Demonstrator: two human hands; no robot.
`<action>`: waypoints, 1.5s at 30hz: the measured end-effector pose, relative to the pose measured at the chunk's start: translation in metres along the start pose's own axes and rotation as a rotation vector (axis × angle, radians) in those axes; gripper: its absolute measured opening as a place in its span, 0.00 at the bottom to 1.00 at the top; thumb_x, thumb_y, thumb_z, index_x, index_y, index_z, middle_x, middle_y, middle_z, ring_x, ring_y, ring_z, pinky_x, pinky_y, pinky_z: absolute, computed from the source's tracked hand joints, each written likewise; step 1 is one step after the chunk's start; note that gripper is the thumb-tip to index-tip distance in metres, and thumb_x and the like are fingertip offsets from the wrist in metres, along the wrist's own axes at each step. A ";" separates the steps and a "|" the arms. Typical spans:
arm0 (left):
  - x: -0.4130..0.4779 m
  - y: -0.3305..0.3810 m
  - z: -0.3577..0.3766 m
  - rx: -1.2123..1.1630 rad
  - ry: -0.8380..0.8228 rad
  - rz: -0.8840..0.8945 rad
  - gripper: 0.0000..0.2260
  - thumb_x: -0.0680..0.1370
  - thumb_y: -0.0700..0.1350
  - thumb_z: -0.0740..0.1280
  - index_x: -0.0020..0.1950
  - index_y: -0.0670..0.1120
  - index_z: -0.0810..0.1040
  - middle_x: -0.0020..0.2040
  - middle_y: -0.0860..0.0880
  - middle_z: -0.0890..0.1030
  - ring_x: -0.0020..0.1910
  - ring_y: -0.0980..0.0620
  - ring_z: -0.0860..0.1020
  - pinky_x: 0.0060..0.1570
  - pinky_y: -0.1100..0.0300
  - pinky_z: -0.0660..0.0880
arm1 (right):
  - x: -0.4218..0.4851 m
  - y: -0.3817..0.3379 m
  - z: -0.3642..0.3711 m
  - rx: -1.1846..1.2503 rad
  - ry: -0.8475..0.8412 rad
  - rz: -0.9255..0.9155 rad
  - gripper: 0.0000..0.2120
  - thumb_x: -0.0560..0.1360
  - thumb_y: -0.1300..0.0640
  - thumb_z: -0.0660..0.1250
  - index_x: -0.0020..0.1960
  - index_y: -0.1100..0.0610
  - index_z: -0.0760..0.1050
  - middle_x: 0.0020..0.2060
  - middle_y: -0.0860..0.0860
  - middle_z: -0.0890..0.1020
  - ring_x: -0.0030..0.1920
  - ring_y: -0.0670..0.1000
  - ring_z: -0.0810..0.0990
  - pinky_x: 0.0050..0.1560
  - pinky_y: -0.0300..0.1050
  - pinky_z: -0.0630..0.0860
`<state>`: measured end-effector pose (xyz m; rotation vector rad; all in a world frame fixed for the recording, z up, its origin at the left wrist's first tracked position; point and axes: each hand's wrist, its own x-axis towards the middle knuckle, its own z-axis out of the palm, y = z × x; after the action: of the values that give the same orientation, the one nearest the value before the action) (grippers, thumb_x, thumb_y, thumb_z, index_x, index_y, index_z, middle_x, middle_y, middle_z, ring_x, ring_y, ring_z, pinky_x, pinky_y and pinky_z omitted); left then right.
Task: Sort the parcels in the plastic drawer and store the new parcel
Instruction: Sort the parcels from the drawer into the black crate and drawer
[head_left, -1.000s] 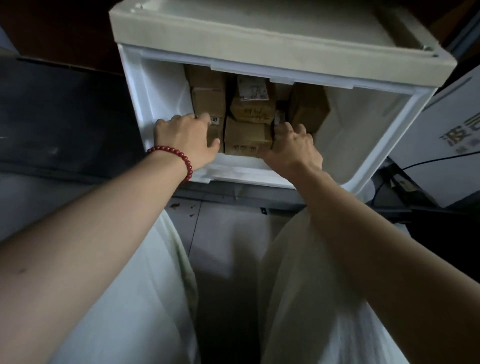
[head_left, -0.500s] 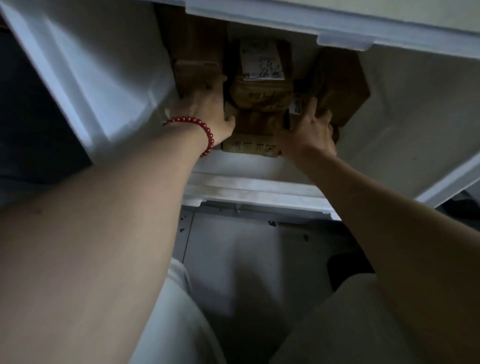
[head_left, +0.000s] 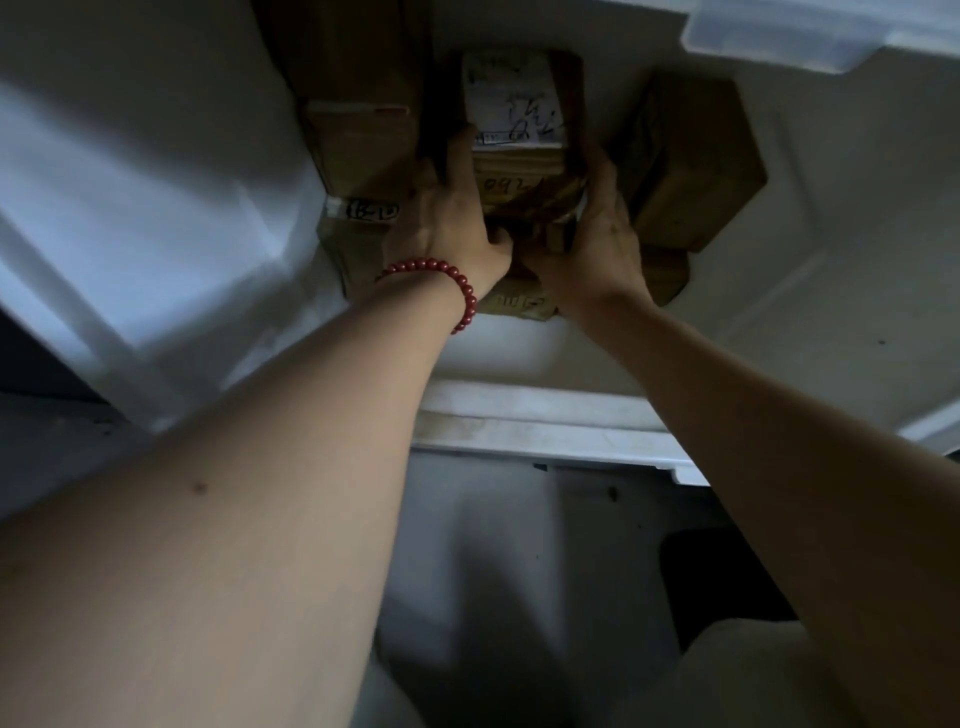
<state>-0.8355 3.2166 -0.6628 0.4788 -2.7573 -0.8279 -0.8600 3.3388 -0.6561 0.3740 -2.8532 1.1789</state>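
Across the upper half of the frame, the white plastic drawer (head_left: 156, 208) stands open, its pale walls spreading to the left and right edges and its front rim crossing the middle of the picture above a dim grey floor (head_left: 493, 545). Two bare forearms rise from the lower corners and meet inside it at upper centre. Brown cardboard parcels crowd the back of the drawer: a stack of parcels (head_left: 363, 145) at upper left of centre, with a strip of handwritten tape on its lower part, a tilted parcel (head_left: 691, 166) at upper right of centre, and a low parcel (head_left: 519, 304) lying nearest the front wall, partly hidden under the wrists. Between the stack and the tilted parcel sits the labelled parcel (head_left: 519, 176), with dark handwriting on its near face. The left hand (head_left: 447, 228) holds its left side, fingers laid up along the cardboard and thumb tucked in at the lower front edge. The right hand (head_left: 597, 244) clasps the right side the same way, so the parcel is squeezed between both hands. A white shipping label (head_left: 511, 101), scrawled with ink, covers the parcel's top. On the left wrist sits a red bead bracelet (head_left: 457, 280).
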 end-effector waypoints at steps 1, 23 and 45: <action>-0.001 0.001 0.000 0.009 0.015 -0.001 0.37 0.76 0.49 0.67 0.78 0.52 0.49 0.73 0.41 0.62 0.65 0.40 0.71 0.57 0.50 0.73 | 0.000 -0.002 0.000 0.015 0.002 0.017 0.42 0.74 0.55 0.71 0.78 0.51 0.48 0.74 0.52 0.62 0.70 0.53 0.67 0.56 0.29 0.62; -0.069 0.002 -0.072 -0.445 -0.335 -0.309 0.48 0.69 0.76 0.57 0.79 0.50 0.47 0.76 0.43 0.60 0.66 0.43 0.71 0.49 0.54 0.79 | -0.063 -0.046 -0.050 0.517 -0.004 0.484 0.32 0.78 0.36 0.46 0.77 0.51 0.56 0.71 0.60 0.67 0.68 0.63 0.68 0.68 0.57 0.66; -0.238 -0.012 -0.149 -0.489 0.018 -0.228 0.32 0.68 0.54 0.77 0.68 0.49 0.68 0.63 0.50 0.74 0.56 0.55 0.73 0.44 0.67 0.68 | -0.208 -0.086 -0.078 0.727 -0.351 0.325 0.26 0.74 0.51 0.71 0.68 0.54 0.64 0.48 0.47 0.81 0.46 0.45 0.81 0.45 0.44 0.79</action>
<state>-0.5679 3.2214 -0.5756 0.6956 -2.3843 -1.4864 -0.6434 3.3779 -0.5665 0.1309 -2.6977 2.4308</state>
